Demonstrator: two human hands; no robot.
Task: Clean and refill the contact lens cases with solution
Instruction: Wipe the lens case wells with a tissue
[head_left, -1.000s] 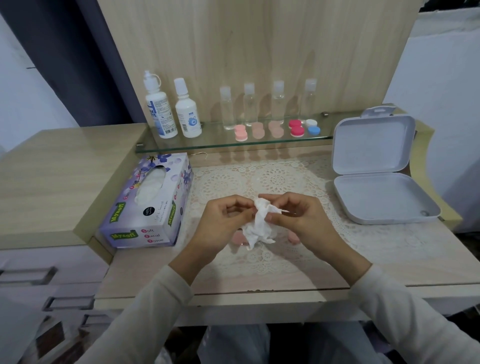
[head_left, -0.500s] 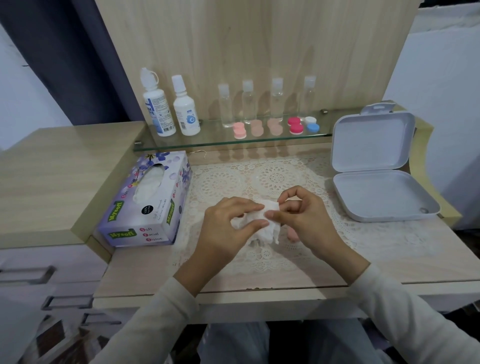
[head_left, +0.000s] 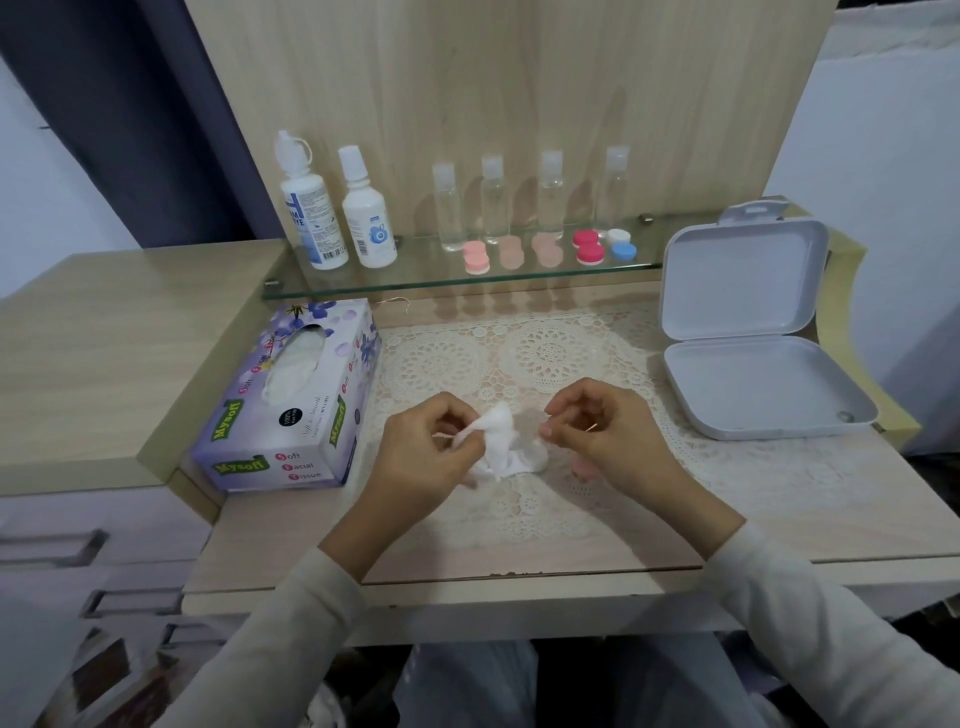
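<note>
The left hand (head_left: 431, 457) pinches a crumpled white tissue (head_left: 501, 444) in its fingers, and the tissue hangs between both hands. The right hand (head_left: 610, 434) has its fingers curled, thumb against forefinger, just right of the tissue; what they hold cannot be determined. 1 pink piece (head_left: 584, 466) lies on the desk (head_left: 779, 519) beneath the right-hand fingers, partly hidden.

Beyond the fingers, the glass shelf (head_left: 363, 283) carries:
- 5 lens cases (head_left: 588, 247), each caps-up, long axis running front to back
- 2 solution bottles (head_left: 363, 218), upright
- 4 clear bottles (head_left: 493, 202), upright

1 tissue box (head_left: 291, 405) lies left of the left-hand fingers. 1 open white box (head_left: 753, 374) lies right of the right-hand fingers.
</note>
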